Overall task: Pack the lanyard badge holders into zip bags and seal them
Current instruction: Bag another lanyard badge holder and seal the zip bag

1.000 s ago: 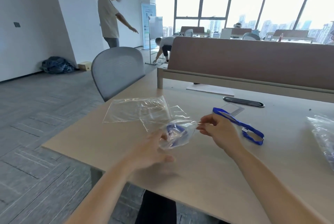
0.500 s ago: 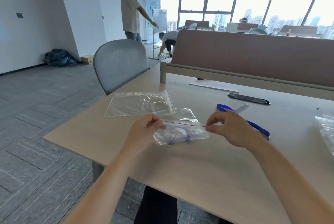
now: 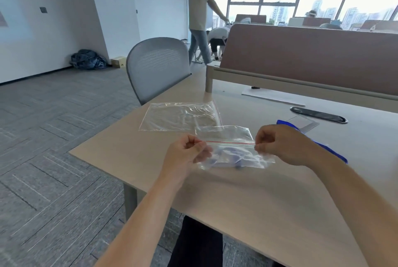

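Observation:
I hold a clear zip bag [image 3: 234,157] with a red zip line just above the wooden table [image 3: 237,197]. A blue lanyard badge holder is bunched inside it. My left hand [image 3: 186,152] pinches the left end of the zip line. At the right end, my right hand [image 3: 280,144] pinches the same line. The line runs taut between both hands. A second blue lanyard with a clear badge holder [image 3: 301,124] lies on the table behind my right hand, partly hidden by it. Two empty zip bags [image 3: 181,117] lie flat just beyond my hands.
A grey office chair [image 3: 158,66] stands at the table's far left corner. A brown divider panel [image 3: 310,55] and a black cable slot [image 3: 318,115] run along the back. A person walks past behind the chair; another crouches further off. The table's near left edge drops to carpet.
My left hand went from cupping the bag's side to pinching the zip line's left end. The bag now hangs stretched flat between both hands. The standing person has walked to the right.

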### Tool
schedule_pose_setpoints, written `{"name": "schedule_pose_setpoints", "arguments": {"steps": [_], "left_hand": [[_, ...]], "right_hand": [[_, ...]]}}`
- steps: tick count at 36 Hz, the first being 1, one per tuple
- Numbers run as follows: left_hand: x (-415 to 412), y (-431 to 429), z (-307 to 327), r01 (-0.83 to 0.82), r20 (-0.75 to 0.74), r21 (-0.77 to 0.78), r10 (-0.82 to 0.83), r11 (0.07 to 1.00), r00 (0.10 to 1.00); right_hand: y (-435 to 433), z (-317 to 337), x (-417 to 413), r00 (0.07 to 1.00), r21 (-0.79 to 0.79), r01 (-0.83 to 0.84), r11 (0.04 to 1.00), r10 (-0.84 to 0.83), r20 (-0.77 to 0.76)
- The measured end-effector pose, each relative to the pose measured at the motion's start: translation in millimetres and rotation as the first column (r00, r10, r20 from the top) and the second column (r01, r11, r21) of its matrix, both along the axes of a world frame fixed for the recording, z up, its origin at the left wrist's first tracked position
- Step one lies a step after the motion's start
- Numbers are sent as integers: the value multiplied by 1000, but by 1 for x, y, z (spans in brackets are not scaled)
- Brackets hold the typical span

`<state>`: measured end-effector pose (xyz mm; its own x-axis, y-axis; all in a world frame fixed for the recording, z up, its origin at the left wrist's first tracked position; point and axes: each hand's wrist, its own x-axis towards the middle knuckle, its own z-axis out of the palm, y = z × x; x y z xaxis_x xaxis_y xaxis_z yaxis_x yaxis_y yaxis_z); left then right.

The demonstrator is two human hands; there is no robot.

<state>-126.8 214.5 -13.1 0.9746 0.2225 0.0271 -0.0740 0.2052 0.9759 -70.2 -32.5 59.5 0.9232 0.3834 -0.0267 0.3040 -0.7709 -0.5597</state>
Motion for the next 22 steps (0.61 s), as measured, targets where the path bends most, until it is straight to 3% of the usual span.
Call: {"name": "schedule_pose_setpoints", "arguments": {"steps": [7,11,22], "left_hand": [[0,-7,0,10,-11,20,-10,1000,1000],[0,-9,0,13,-13,27,-13,1000,1000],[2,2,-2,16,-26,-9,-16,1000,1000]], "right_hand": [[36,20,-3,996,-176,-83,981,77,-45],[53,23,-5,984,-146,-177,973,171,-54],[58,10,3,986,-80,-168,982,167,-22]]}}
